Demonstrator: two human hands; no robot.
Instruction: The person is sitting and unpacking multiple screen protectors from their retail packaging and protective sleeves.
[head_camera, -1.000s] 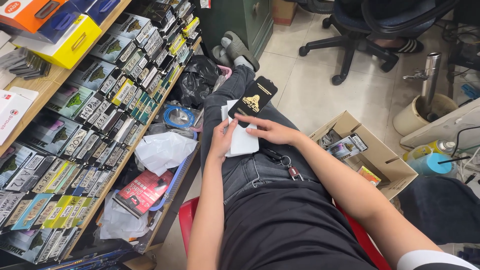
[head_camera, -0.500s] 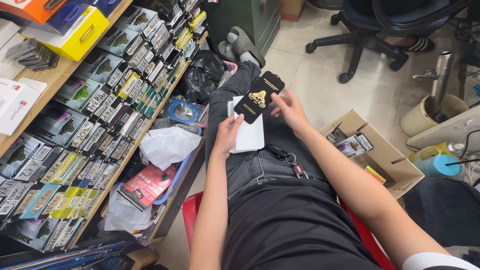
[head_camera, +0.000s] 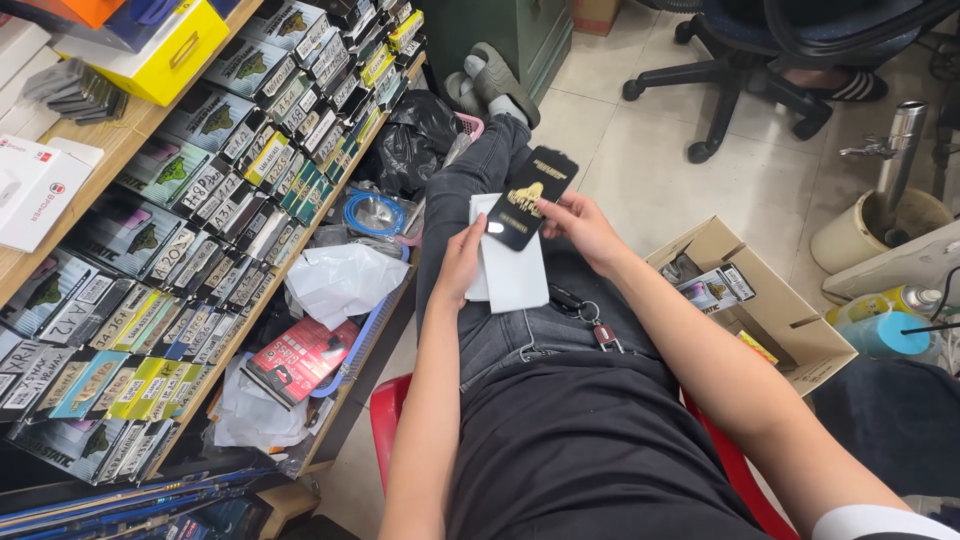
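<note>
At your far left, the shelf (head_camera: 120, 150) holds rows of small boxed packs (head_camera: 200, 230), with crumpled white plastic (head_camera: 340, 280) and a red packet (head_camera: 300, 355) in the bin below. Your left hand (head_camera: 462, 262) lies on your thigh, fingers narrow and flat along the left edge of the white sleeve (head_camera: 515, 265), pinning it against the jeans. Over the sleeve's top end sits the black pack (head_camera: 530, 198): a slim, glossy rectangle with rounded corners, a gold emblem in its middle and a bright glint at its lower left corner, tilted so its top leans right. Your right hand (head_camera: 580, 228) pinches its lower right edge between thumb and fingers. Keys (head_camera: 590, 315) hang at your waist, and a cardboard box (head_camera: 790, 320) stands open to the right.

Since half a second ago, the black pack has come down from above the sleeve and now overlaps it, with your right hand drawn closer to your left.
</note>
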